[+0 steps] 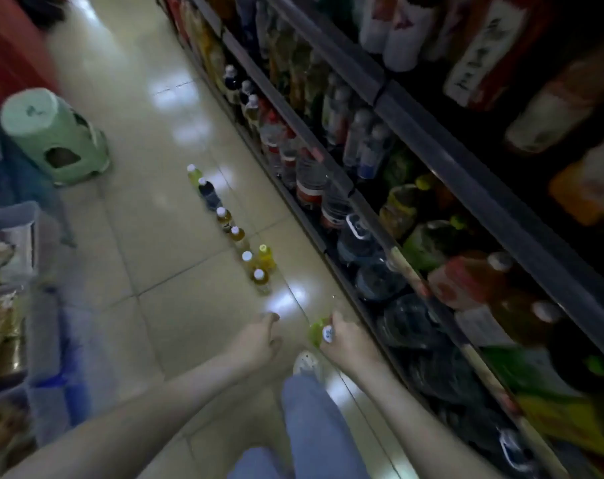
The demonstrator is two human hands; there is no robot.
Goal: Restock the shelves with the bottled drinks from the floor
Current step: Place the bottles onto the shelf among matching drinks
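Right hand [349,342] grips a green bottle [317,331] near its white cap, low over the floor [176,271] just beside the bottom shelf [328,252]; left hand [259,340] hangs loosely curled, holding nothing; ahead stands a row of bottles [238,236] on the tiles, near the shelf front, with a green stool [55,136] well apart to the left.

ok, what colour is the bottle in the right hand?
Light green bottle with a white cap, gripped by the right hand; head view.
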